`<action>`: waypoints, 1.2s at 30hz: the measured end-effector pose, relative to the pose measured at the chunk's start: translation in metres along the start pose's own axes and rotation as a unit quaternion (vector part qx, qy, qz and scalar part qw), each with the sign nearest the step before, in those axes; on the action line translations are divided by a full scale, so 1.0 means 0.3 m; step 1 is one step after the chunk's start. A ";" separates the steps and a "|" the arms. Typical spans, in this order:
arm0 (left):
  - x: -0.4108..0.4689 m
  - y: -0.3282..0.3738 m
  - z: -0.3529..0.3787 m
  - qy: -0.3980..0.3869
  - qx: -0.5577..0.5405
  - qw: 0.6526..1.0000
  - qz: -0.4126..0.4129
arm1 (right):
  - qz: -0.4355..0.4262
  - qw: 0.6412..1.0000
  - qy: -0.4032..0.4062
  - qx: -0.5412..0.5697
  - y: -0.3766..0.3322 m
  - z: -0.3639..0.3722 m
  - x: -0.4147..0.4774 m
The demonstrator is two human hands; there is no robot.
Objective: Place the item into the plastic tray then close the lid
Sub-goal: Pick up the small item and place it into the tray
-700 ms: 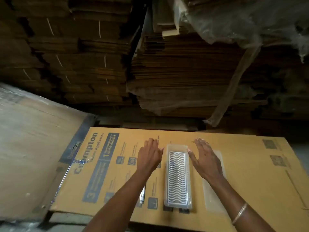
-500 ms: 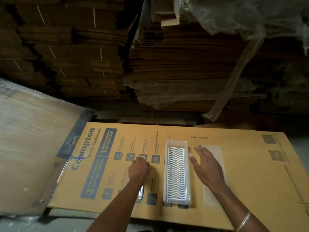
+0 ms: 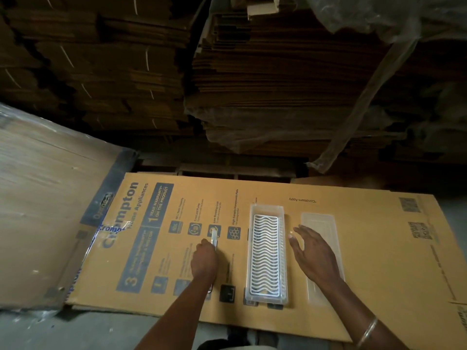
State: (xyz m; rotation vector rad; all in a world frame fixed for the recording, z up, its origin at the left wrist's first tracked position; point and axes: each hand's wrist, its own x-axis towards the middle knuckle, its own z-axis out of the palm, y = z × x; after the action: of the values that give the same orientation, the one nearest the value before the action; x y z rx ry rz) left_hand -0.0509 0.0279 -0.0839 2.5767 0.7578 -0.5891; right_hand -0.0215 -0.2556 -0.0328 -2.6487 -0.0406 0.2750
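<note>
A clear plastic tray point(image 3: 284, 251) with a white wavy rack inside lies lengthwise on the flattened cardboard box point(image 3: 379, 248). Its clear lid point(image 3: 328, 223) lies flat just right of the tray. A slim silvery item point(image 3: 214, 237) lies left of the tray, and my left hand point(image 3: 204, 261) is curled over its middle, gripping it; the item's far end sticks out past my fingers. My right hand point(image 3: 314, 255) hovers open between tray and lid, fingers spread, covering part of the lid.
Tall stacks of flattened cartons point(image 3: 265, 84) rise behind the work surface, some under plastic sheeting point(image 3: 366, 97). A plastic-wrapped board point(image 3: 45, 210) leans at the left. Grey floor point(image 3: 88, 332) shows at the near edge.
My left hand drew back from beside the tray and closed over the silvery item on the left. My right hand stayed open near the lid.
</note>
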 end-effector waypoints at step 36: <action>0.034 0.263 -0.248 -0.166 -0.537 0.815 0.140 | -0.034 0.998 0.027 0.053 -0.070 -0.048 0.092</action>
State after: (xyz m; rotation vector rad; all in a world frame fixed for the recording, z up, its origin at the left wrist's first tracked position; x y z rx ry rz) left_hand 0.0235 0.0059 -0.0074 1.4279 0.3794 -0.3327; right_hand 0.0088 -0.2415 -0.0159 -2.5415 -0.0945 0.1780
